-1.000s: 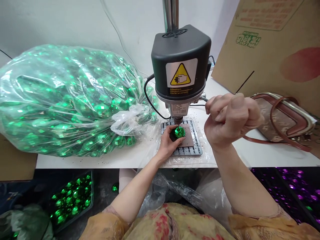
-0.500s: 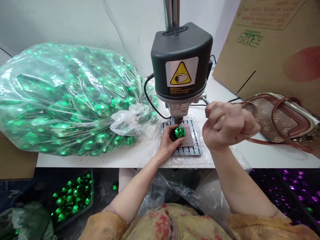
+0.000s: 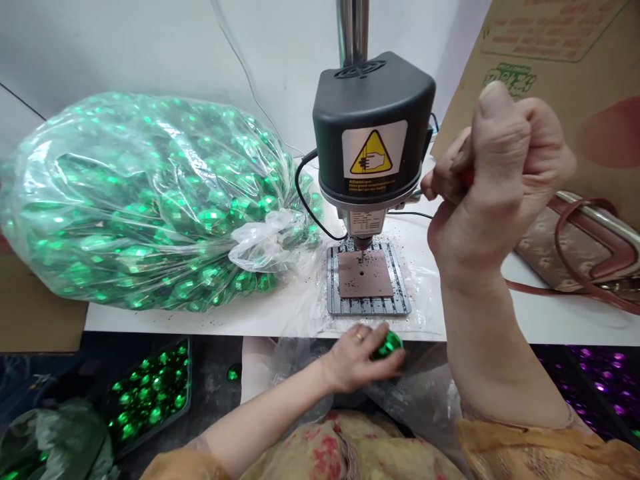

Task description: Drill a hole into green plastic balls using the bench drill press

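My left hand is just below the table's front edge, fingers closed around a shiny green faceted ball. Beyond it stands a small black drill press with a yellow warning label. Under its chuck, a brown square board with a dark hole lies on the slotted metal base plate, with dark shavings scattered over it. My right hand is raised at the press's right side, curled around the feed lever; most of the lever is hidden behind the fingers.
A big clear bag of green balls fills the left of the white table. On the right are a brown handbag and a cardboard box. Lower down stand a crate of green balls and purple shiny balls.
My left hand has drawn the green ball off the board and down toward me, past the table edge. My right hand has risen with the lever, and the view has shifted slightly.
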